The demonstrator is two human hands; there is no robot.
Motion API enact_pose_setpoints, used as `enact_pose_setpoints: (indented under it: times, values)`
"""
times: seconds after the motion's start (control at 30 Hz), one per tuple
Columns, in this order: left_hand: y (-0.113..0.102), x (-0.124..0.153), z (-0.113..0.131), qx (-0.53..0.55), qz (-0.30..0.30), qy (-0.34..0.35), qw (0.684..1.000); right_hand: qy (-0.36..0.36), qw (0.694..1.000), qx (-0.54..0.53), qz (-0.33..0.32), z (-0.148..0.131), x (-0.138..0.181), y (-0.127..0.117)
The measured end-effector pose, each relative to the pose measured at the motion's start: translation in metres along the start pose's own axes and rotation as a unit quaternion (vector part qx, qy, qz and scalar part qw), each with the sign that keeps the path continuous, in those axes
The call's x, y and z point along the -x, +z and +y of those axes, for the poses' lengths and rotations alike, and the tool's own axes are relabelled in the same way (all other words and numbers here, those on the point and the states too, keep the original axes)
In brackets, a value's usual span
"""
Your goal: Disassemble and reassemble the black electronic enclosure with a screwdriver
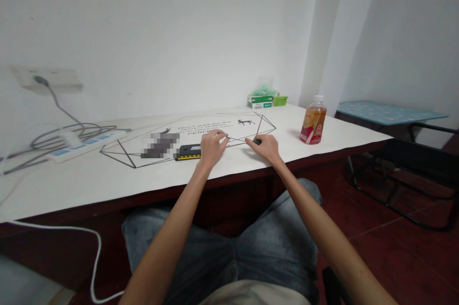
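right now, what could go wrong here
The right hand could swing outward and knock the capped bottle standing to its right. The small dark item it holds might slip and roll away. The white cable hanging below the table could perhaps get snagged.

Even light washes the wall (179, 32), a faint shadow falls left of the bottle (313, 123), and it's dim under the desk (79, 183)! Detail softens around the hands (212, 146); coarse pixels mask one patch (159, 145).

Flat black box (184, 151), yellow along its front, lies near desk (89, 185) front edge. Small dark object (257, 142), mostly hidden, right of it.
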State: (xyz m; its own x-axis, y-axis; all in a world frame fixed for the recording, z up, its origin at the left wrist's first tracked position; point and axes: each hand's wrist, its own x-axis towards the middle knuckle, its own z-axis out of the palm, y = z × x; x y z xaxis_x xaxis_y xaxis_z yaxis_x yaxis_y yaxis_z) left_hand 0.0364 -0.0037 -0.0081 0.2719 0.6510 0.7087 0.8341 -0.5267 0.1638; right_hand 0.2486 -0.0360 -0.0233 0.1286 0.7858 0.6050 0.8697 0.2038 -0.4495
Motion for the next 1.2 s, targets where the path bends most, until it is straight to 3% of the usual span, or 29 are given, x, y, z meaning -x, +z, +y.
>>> enact_pose_setpoints:
  times: [0.33, 0.53, 0.73, 0.93, 1.07, 1.2]
  values:
    - [0.001, -0.001, 0.001, -0.044, -0.012, 0.023, 0.999, 0.005, 1.000, 0.008, -0.009, 0.000, 0.000, -0.001]
    - [0.004, -0.002, -0.002, -0.050, -0.005, 0.001, 0.999, 0.014, 1.000, 0.006, -0.010, -0.001, 0.000, -0.003]
    - [0.014, -0.011, -0.002, -0.059, -0.057, -0.006, 0.997, 0.034, 0.999, -0.014, -0.007, -0.001, -0.001, -0.005]
    - [0.012, -0.008, -0.005, -0.021, -0.042, -0.051, 0.998, 0.099, 0.995, -0.001, -0.018, 0.000, -0.003, -0.006]
    - [0.001, -0.004, -0.018, 0.011, -0.019, -0.080, 0.997, 0.124, 0.991, 0.012, -0.043, -0.002, -0.004, -0.009]
    - [-0.017, 0.007, -0.051, 0.038, -0.002, -0.079, 0.996, 0.145, 0.985, 0.045, -0.082, -0.005, -0.007, -0.009]
